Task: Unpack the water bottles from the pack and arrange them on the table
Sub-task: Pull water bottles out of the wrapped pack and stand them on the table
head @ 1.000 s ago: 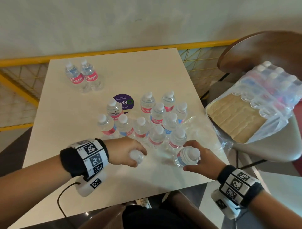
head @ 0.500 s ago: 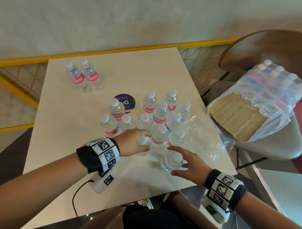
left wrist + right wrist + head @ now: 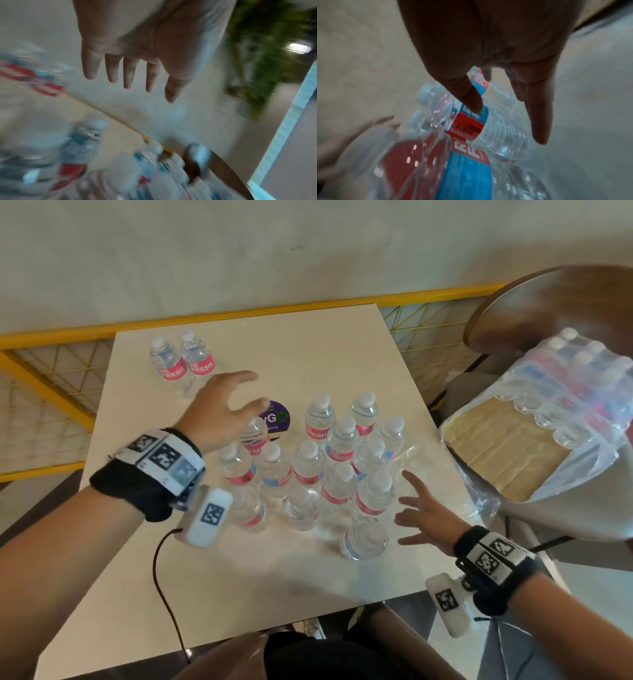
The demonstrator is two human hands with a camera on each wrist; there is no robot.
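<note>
On the far left of the white tabletop (image 3: 102, 559) two water bottles (image 3: 183, 361) stand upright side by side, caps up, their red labels readable. The left hand (image 3: 219, 412) hovers above the tabletop just right of that pair, its grip spread wide with fingers straight and holding nothing; the left wrist view confirms the fingers (image 3: 127, 73) extended over blurred bottles, too smeared to count.

In the middle the main cluster of bottles (image 3: 310, 463) stands upright, long axes vertical, white caps toward the camera, packed close in rough rows. A purple round sticker (image 3: 279, 419) on the tabletop is partly hidden behind the left hand and one bottle. The nearest bottle (image 3: 363, 537) stands a little apart at the front, seen almost straight down. Loose clear plastic wrap (image 3: 424, 460) lies crumpled at the cluster's right edge.

The right hand (image 3: 428, 518) is just right of that front bottle, its grip open, fingers splayed and not touching it; in the dark right wrist view the fingers (image 3: 537, 115) point down beside bottles.

At right an unopened pack (image 3: 568, 392) lies tilted on a chair (image 3: 565, 302), bottles on their sides, cardboard base showing, contents hazy through the film. Behind run a yellow railing (image 3: 239, 314) and a plain pale wall (image 3: 274, 251).
</note>
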